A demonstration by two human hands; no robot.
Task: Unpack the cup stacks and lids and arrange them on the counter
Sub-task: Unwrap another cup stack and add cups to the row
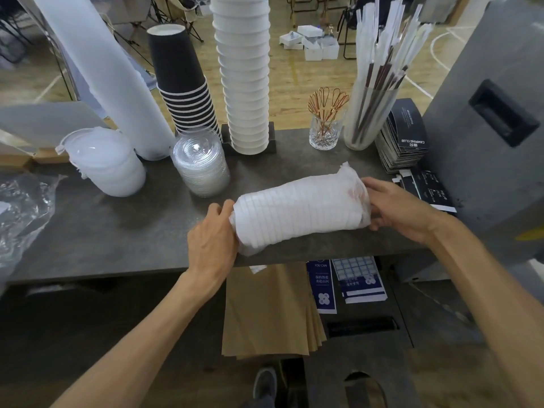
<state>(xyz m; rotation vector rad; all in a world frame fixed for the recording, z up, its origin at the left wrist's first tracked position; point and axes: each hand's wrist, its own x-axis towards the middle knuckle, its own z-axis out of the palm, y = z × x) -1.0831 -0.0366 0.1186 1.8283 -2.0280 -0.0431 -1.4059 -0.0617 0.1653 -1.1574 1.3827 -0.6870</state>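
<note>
A stack of white lids in a thin plastic sleeve (300, 212) lies on its side near the front edge of the dark counter (117, 231). My left hand (213, 234) grips its left end and my right hand (394, 209) holds its right end. Behind it stand a clear lid stack (201, 164), a white lid stack (113, 164), a black cup stack (184, 83), a tall white cup stack (245, 78) and a frosted cup stack (112, 75) leaning left.
A glass of picks (325, 128), a jar of wrapped straws (372, 113) and stacked dark sleeves (401, 142) stand at the right. A grey box (485, 113) borders the right edge. Crumpled plastic wrap (20, 213) lies at the left. Brown paper bags (270, 310) sit under the counter.
</note>
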